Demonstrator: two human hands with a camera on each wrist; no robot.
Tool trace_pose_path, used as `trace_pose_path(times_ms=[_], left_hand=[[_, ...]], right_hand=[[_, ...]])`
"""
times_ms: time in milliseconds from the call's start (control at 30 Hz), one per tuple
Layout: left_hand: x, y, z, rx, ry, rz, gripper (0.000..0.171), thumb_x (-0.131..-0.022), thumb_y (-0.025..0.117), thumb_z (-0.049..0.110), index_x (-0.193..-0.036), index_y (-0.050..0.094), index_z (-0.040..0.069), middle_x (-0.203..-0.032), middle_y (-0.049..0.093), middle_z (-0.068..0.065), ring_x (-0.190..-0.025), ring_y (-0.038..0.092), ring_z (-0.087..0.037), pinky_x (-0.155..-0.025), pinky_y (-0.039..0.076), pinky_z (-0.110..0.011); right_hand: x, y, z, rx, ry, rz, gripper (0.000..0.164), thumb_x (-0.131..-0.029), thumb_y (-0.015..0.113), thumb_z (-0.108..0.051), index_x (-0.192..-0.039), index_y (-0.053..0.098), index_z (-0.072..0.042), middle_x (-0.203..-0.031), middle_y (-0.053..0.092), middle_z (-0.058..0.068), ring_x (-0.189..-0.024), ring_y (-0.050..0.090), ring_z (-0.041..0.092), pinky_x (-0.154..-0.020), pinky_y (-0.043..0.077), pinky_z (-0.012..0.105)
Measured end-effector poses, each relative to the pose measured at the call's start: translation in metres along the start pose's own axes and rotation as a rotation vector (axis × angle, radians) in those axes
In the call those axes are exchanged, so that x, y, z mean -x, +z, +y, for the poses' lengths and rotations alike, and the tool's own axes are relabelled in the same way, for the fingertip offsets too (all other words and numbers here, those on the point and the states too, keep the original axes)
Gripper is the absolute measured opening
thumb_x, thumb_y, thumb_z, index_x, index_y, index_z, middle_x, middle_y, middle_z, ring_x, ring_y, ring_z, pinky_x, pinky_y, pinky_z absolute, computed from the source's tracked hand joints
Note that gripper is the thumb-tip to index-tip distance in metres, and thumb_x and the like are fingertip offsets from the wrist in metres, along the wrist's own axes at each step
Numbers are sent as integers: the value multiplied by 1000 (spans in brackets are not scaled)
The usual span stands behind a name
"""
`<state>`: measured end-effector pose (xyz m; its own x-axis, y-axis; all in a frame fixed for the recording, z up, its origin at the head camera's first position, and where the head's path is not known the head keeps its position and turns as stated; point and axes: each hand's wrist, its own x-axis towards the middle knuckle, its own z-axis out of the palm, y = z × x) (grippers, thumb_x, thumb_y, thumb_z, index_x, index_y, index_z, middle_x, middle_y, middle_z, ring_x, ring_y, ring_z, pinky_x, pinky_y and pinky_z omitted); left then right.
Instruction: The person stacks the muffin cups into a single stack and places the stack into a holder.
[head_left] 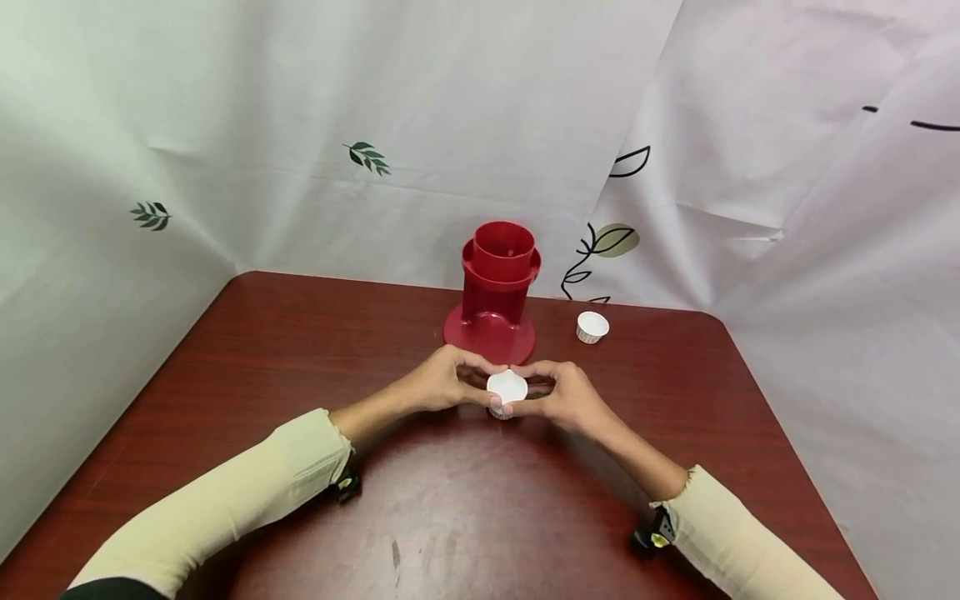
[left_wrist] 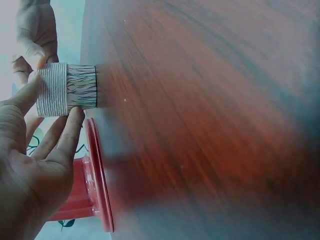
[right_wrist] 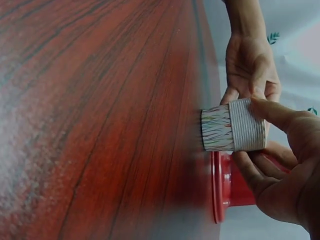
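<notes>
A nested stack of white paper baking cups (head_left: 507, 387) stands upright between my two hands in the middle of the table. Its pleated rims (left_wrist: 52, 90) are layered closely, and the lowest cup wall (right_wrist: 217, 129) carries thin wavy coloured lines. From the left side my left hand (head_left: 442, 382) grips the stack, thumb at the near side and fingers at the far side. My right hand (head_left: 572, 400) holds it the same way from the right, the thumbs close together. Right behind the hands is a red plastic holder (head_left: 495, 300) with an open round tube on a flat base.
A single white paper baking cup (head_left: 592, 327) sits at the back right, to the right of the red holder. The dark red wooden table (head_left: 360, 517) ends at a white patterned curtain (head_left: 315, 200) behind and at both sides.
</notes>
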<state>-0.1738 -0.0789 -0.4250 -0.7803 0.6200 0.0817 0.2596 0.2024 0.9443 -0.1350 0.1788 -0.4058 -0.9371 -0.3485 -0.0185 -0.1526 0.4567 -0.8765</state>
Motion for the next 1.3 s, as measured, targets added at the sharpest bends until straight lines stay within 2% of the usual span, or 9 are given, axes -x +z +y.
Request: trace_pose_path(times_ms=[333, 500, 633, 933, 1033, 1300], left_hand=[[-1, 1, -1, 12, -24, 5, 45, -89, 95, 3, -132, 81, -1, -128, 84, -18, -110, 85, -25, -94, 69, -26], [-2, 1, 1, 6, -12, 6, 44, -90, 95, 3, -131, 81, -2, -127, 84, -19, -110, 85, -27, -95, 70, -30], [-3, 1, 1, 8, -27, 6, 43, -89, 95, 1, -130, 81, -3, -126, 84, -19, -108, 85, -26, -95, 70, -31], [-2, 2, -1, 39, -43, 2, 42, -90, 93, 0, -130, 81, -3, -128, 83, -20, -109, 85, -26, -96, 70, -33], [-2, 2, 0, 43, -39, 3, 42, -90, 94, 1, -130, 81, -3, -128, 83, -20, -109, 85, -26, -96, 70, -32], [-1, 2, -1, 38, -31, 7, 43, -90, 94, 2, -131, 81, -3, -129, 84, -20, -111, 85, -26, -95, 70, -30]], right_hand=[[0, 1, 1, -43, 21, -2, 57, -83, 103, -15, -134, 80, -4, -130, 84, 12, -111, 85, 25, -94, 71, 29], [0, -3, -1, -34, -3, -21, 57, -84, 102, -15, -135, 80, -4, -129, 84, 13, -112, 85, 26, -94, 71, 30], [0, -5, -2, -27, -17, -40, 59, -85, 101, -15, -139, 78, -5, -127, 85, 13, -112, 85, 26, -95, 70, 29], [0, -5, 2, 18, -53, -31, 65, -84, 103, -24, -141, 77, -9, -126, 85, 11, -111, 85, 25, -98, 71, 41], [0, -8, 2, 26, -50, -24, 66, -83, 103, -26, -142, 78, -10, -126, 86, 10, -111, 85, 24, -98, 71, 41], [0, -15, 3, 38, -66, -11, 64, -84, 101, -20, -141, 77, -5, -127, 85, 15, -115, 84, 29, -101, 70, 40]])
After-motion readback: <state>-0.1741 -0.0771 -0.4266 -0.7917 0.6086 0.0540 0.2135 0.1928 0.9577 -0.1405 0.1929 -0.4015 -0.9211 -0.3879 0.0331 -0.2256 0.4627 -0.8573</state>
